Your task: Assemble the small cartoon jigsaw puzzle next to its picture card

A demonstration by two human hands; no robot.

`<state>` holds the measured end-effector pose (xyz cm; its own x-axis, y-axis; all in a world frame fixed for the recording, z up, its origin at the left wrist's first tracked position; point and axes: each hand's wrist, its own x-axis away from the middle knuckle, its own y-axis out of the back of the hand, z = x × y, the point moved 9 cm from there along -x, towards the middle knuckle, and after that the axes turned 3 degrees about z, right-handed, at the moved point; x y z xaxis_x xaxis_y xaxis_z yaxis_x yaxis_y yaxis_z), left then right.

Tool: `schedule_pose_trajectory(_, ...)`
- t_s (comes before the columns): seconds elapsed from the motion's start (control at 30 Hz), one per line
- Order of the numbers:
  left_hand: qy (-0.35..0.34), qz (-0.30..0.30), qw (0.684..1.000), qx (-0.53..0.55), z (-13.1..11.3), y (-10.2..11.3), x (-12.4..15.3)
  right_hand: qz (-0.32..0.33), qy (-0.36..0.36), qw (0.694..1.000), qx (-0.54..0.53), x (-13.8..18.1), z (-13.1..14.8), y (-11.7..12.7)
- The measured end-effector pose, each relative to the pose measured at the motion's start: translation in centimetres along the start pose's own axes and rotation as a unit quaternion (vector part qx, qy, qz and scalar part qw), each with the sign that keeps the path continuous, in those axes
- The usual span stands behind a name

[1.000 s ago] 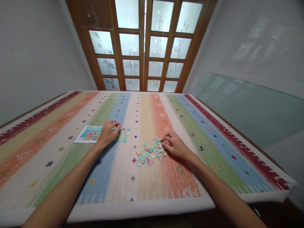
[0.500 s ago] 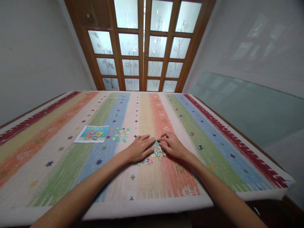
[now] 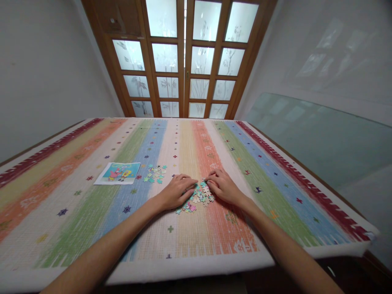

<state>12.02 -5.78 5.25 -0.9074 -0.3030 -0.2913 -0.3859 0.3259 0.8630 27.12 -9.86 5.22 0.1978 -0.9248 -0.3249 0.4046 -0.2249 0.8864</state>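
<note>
A heap of small jigsaw puzzle pieces (image 3: 200, 197), in pale, green and pink tones, lies on the striped tablecloth between my hands. My left hand (image 3: 177, 192) rests at the heap's left side, thumb apart from its stretched fingers, which point right. Across from it, my right hand (image 3: 223, 187) has its fingers loosely bent and apart, the fingertips touching pieces at the heap's upper edge. I see no piece clearly gripped in either hand. The undersides of both hands are hidden.
Left of my hands lies a smaller group of puzzle pieces (image 3: 155, 174). Beside it is a printed cartoon picture (image 3: 118, 173) on white paper. The striped tablecloth (image 3: 147, 241) covers the table up to its front edge. Wooden glass-paned doors (image 3: 186, 94) stand behind.
My hands have drawn slightly apart, the left one moving left, so more of the heap's top shows between them. The picture and the smaller group of pieces stay put.
</note>
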Motion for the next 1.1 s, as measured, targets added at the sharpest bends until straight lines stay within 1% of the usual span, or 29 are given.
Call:
schedule_pose_trajectory(0.1, -0.016, 0.016, 1.0, -0.018, -0.6, -0.2, 0.0, -0.004, -0.005, 1.0, 0.009, 0.0, -0.2, -0.1)
schedule_pose_trajectory(0.27, -0.021, 0.009, 0.999, -0.023, -1.0, 0.0, -0.1, 0.001, -0.003, 1.0, 0.004, 0.0, -0.2, -0.2)
schedule_pose_trajectory(0.57, -0.008, -0.004, 0.999, -0.035, -0.5, -0.3, 0.1, 0.019, 0.029, 0.999, 0.001, 0.1, 1.2, -0.5)
schedule_pose_trajectory(0.73, -0.011, -0.002, 1.0, -0.029, -0.5, -0.4, 0.2, 0.01, 0.031, 0.999, -0.007, 0.2, 1.3, -0.4)
schedule_pose_trajectory(0.83, -0.017, 0.007, 1.0, -0.023, -0.5, -0.6, 0.3, 0.007, 0.031, 0.999, -0.012, 0.2, 1.3, -0.2)
schedule_pose_trajectory(1.0, -0.027, 0.045, 0.998, -0.042, -0.8, -1.3, 0.4, 0.019, 0.015, 1.0, -0.008, 0.2, 0.7, 0.0)
schedule_pose_trajectory(1.1, -0.023, 0.043, 0.998, -0.05, -0.8, -1.3, 0.4, 0.022, 0.008, 1.0, -0.001, 0.1, 0.4, 0.1)
